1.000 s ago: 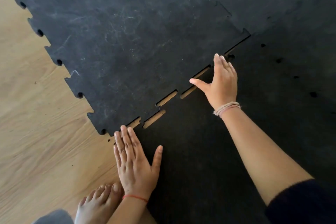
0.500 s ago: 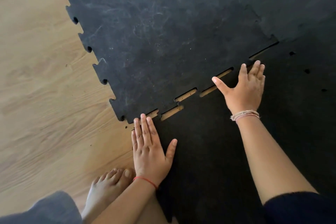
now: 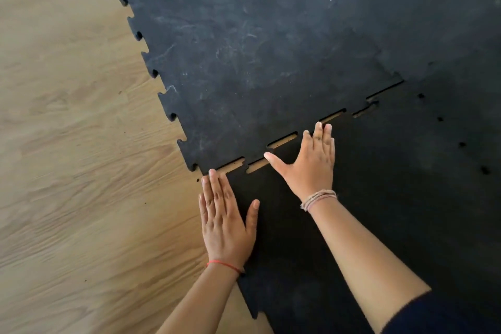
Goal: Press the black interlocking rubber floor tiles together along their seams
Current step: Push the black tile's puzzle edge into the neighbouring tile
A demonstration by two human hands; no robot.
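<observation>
While both hands lie flat with fingers spread (each grip wide, holding nothing), the left hand (image 3: 226, 225) presses the near tile (image 3: 379, 211) at its corner and the right hand (image 3: 311, 164) presses beside the seam (image 3: 282, 141). Wooden floor (image 3: 81, 171) shows through seam gaps against the far tile (image 3: 257, 49).

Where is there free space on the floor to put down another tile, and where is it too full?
The wooden floor is bare left of the tiles' toothed edge. The far tile is also unoccupied. It is crowded along the gapped seam, where the left hand and right hand press the near tile.
</observation>
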